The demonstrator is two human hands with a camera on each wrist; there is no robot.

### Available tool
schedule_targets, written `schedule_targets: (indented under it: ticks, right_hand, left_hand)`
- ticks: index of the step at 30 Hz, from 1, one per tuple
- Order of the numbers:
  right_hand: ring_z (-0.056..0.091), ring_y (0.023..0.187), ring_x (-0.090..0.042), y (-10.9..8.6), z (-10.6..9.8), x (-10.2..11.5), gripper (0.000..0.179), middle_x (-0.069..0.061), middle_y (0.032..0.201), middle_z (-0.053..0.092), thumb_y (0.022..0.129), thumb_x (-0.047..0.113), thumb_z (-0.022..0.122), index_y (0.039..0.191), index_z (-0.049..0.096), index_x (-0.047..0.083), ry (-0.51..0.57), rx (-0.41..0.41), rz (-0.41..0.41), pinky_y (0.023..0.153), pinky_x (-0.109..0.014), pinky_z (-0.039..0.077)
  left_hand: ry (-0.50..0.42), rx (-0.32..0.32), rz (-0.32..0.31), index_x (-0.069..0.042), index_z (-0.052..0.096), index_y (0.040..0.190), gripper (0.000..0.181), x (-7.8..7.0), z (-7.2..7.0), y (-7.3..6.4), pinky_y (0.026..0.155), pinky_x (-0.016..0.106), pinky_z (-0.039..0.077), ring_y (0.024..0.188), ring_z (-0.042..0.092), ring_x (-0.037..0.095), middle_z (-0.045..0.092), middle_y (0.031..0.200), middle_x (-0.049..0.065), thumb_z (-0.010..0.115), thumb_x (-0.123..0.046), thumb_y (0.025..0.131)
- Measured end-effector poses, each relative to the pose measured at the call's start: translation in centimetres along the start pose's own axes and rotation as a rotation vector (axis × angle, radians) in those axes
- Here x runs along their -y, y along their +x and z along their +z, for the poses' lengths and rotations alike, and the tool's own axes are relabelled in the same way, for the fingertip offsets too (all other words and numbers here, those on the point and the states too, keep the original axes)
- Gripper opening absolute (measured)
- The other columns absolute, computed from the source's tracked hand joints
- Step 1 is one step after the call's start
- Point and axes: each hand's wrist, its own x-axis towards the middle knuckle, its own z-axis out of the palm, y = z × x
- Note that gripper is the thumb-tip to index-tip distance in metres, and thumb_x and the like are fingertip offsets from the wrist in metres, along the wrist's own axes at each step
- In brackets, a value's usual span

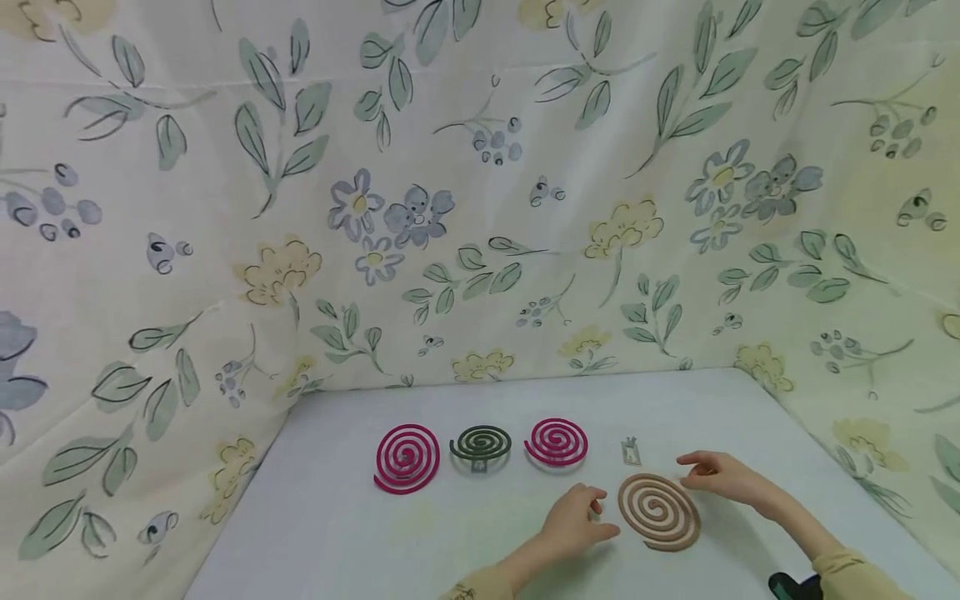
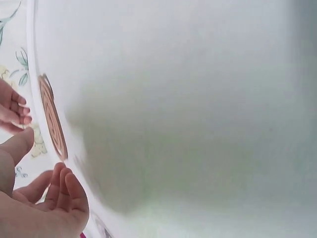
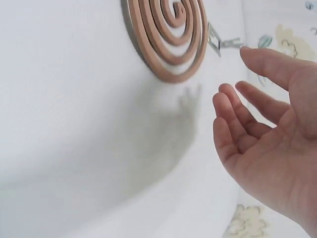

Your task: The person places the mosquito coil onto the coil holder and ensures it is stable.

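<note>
A light-brown mosquito coil lies between my two hands on the white table, flat on or just above it. My left hand is at its left side, thumb and fingers apart, holding nothing. On the other side is my right hand, its fingers loosely bent near the coil's edge and a gap between them. In the right wrist view the brown coil is apart from the fingertips. Just behind the coil lies a small metal coil stand with upright prongs.
Left of the stand, in a row, are a pink coil, a dark green coil with a metal stand showing beneath it, and another pink coil. A dark object sits by the right sleeve. Floral cloth surrounds the table.
</note>
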Motion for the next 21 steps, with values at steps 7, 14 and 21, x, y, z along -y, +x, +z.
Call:
schedule_targets:
  ticks: [7,14,21]
  right_hand:
    - [0.050,0.071,-0.006,0.4,-1.8,-3.1,0.053,-0.006,0.086,0.058,0.086,0.012,0.066,0.126,0.045,-0.016,-0.004,0.101,-0.080,0.062,-0.023,0.043]
    - [0.047,0.067,-0.006,0.8,-1.3,-4.0,0.053,-0.008,0.085,0.055,0.079,0.002,0.069,0.123,0.047,-0.017,0.045,0.219,-0.165,0.059,-0.021,0.040]
    - [0.044,0.066,-0.004,1.1,-0.8,-4.0,0.057,-0.006,0.083,0.051,0.076,0.004,0.072,0.123,0.047,-0.018,0.045,0.245,-0.203,0.057,-0.020,0.039]
  left_hand:
    - [0.085,0.020,0.026,-0.009,0.069,0.106,0.036,-0.3,-0.2,1.6,0.061,0.014,0.037,0.066,0.046,-0.001,0.061,0.080,-0.004,0.079,-0.025,0.075]
    - [0.114,0.017,-0.032,-0.012,0.067,0.104,0.039,-0.4,0.9,2.3,0.062,0.015,0.036,0.066,0.042,0.000,0.054,0.074,-0.007,0.082,-0.025,0.071]
    - [0.058,-0.031,-0.132,-0.012,0.064,0.107,0.046,-0.8,1.9,3.0,0.059,0.017,0.036,0.062,0.042,0.003,0.051,0.068,-0.008,0.084,-0.025,0.068]
